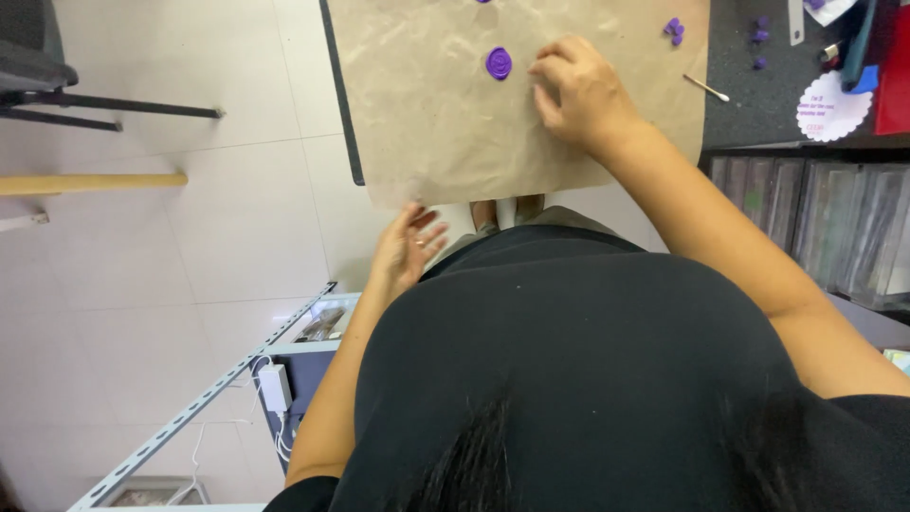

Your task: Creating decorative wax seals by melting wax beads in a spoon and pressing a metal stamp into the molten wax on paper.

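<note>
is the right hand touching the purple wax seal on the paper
No, the right hand rests on the brown paper just beside the round purple seal, with a small gap of paper showing between them.

I am standing in what looks like a small craft workroom. A dark work table (758,104) carries a sheet of brown paper (427,123), purple wax seals (499,64) and paper tags (832,106). Clear storage boxes (834,228) sit below, a metal shelf rack (209,398) stands on pale floor tiles (190,275).
</note>
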